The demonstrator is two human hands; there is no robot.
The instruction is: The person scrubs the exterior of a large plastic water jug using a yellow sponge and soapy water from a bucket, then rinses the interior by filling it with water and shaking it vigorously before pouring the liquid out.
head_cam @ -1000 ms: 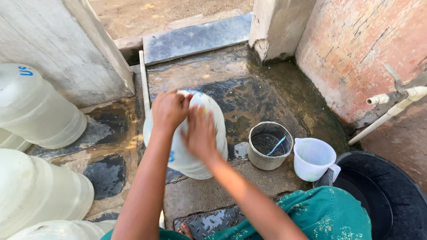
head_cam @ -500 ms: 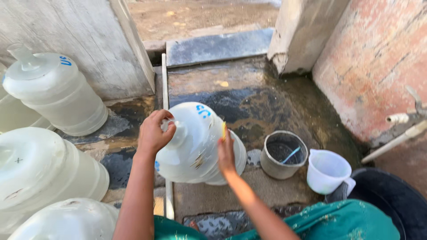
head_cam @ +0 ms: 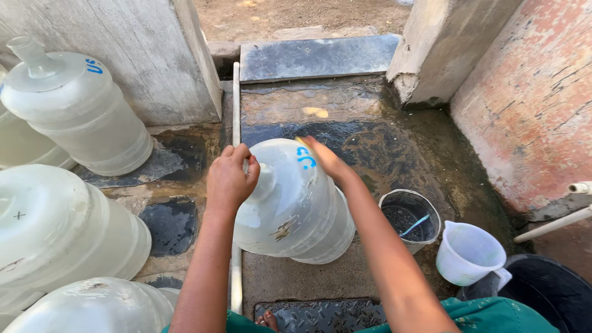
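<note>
Both fingers [head_cam: 237, 161] clasping water jug [head_cam: 296, 209].

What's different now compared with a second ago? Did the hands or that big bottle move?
Both hands were pressed together on top of the big water bottle. Now they have spread: the left hand grips its neck, and the right hand has slid to the far shoulder. The bottle stands on the same wet slab. The grey bucket, white jug and other bottles stayed put.
</note>
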